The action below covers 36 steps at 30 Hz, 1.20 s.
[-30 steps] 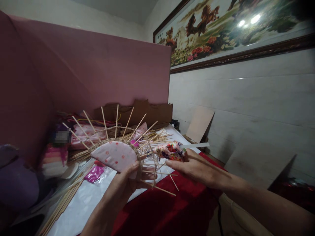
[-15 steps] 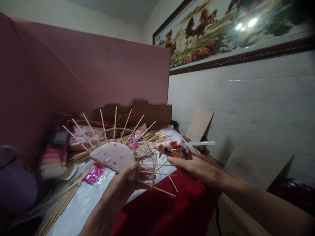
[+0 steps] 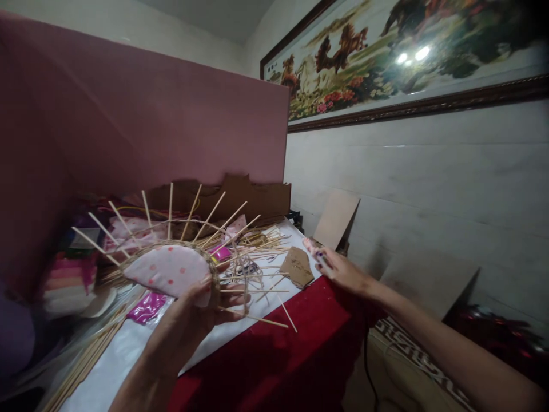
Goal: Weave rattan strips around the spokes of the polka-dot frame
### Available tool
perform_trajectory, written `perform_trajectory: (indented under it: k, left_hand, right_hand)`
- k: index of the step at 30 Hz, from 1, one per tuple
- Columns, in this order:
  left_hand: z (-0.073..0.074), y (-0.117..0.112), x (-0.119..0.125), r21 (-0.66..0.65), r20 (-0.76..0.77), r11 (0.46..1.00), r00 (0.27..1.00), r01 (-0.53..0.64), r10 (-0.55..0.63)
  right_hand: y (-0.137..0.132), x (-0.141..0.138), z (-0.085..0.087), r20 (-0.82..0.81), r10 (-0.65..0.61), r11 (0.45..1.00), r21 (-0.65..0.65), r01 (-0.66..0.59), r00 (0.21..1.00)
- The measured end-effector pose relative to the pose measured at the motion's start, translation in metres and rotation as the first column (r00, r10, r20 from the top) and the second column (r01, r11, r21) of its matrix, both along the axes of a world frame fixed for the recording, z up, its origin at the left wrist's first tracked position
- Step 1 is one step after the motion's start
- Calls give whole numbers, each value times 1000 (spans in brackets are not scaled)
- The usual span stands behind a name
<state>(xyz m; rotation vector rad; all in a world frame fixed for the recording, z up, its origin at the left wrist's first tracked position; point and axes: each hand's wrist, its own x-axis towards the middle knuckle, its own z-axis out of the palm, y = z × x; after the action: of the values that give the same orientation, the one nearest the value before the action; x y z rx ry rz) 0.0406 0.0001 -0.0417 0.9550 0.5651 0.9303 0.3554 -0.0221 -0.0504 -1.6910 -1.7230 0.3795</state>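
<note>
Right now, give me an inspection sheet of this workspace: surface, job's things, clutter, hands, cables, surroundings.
Surface: red cloth with a white sheet over its left part.
Job's things: woven frame with a pink dotted pad and bare sticks fanning out, held above the white sheet.
Clutter: loose reeds, pink packet, cardboard scrap, folded fabrics, cardboard box.
Hands: left hand grips the woven frame's lower edge; right hand reaches out beside the cardboard scrap, too blurred to tell if it holds anything.
Cables: one dark cord hangs beside the red cloth.
Surroundings: pink board, pale wall, framed horse painting.
</note>
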Motion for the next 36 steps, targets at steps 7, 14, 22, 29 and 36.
perform_trajectory:
  k: [7, 14, 22, 29, 36]
  left_hand:
    - [-3, -1, -1, 14, 16, 1000, 1000, 15, -15]
    - [-7, -4, -1, -23, 67, 997, 995, 76, -74]
    - [-9, -6, -3, -39, 187, 979, 964, 199, -188]
    - [-8, -6, -1, -45, 199, 978, 961, 205, -192]
    - [-10, -7, -2, -49, 219, 977, 957, 206, -191]
  right_hand:
    - [18, 11, -34, 342, 170, 977, -178, -114, 924]
    - [28, -18, 2, -21, 178, 943, 291, -164, 984]
    - [30, -93, 25, -433, 716, 694, 355, -627, 547]
    - [38, -103, 20, -649, 633, 712, 274, -647, 422]
    - [41, -107, 12, -764, 592, 679, 301, -670, 257]
